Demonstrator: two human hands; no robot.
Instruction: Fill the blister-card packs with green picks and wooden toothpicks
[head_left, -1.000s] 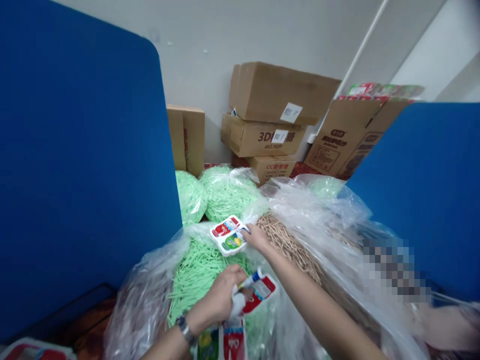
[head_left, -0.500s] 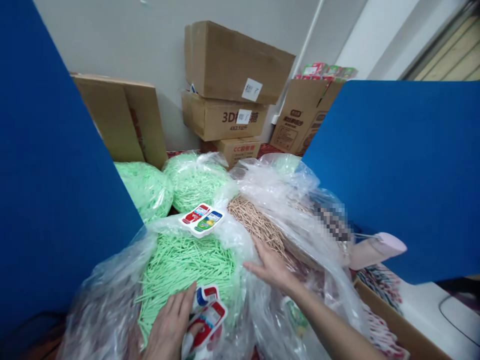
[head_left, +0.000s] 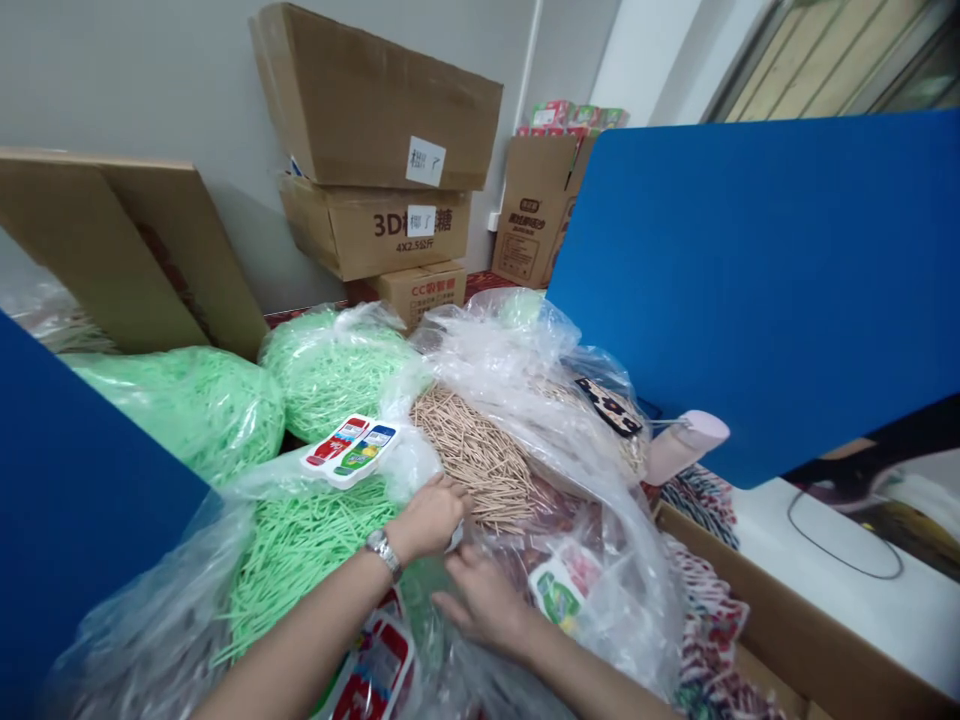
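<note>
My left hand (head_left: 431, 515), a watch on its wrist, reaches across to the edge of a clear plastic bag (head_left: 416, 455) between the green sticks (head_left: 307, 540) and the brown sticks (head_left: 472, 450). Its fingers are bunched on the plastic. Just below it, my right hand (head_left: 484, 600) has curled fingers at the same bag edge, its thumb lower down; the fingertips are partly hidden. On the bag's far rim lies a red, blue and green printed card (head_left: 351, 450). Similar red cards (head_left: 375, 660) lie in the plastic beneath my left forearm.
More bagged green sticks (head_left: 334, 365) lie behind, near stacked cardboard boxes (head_left: 382, 110). Blue panels (head_left: 750, 280) stand on both sides. At right are a phone in a patterned case (head_left: 609, 405), a pink cylinder (head_left: 686, 447) and an open carton (head_left: 795, 590) holding striped pieces.
My left hand has moved from the red cards up and right to the bag's edge. My right hand has drawn back slightly, nearer to it. The view has turned right.
</note>
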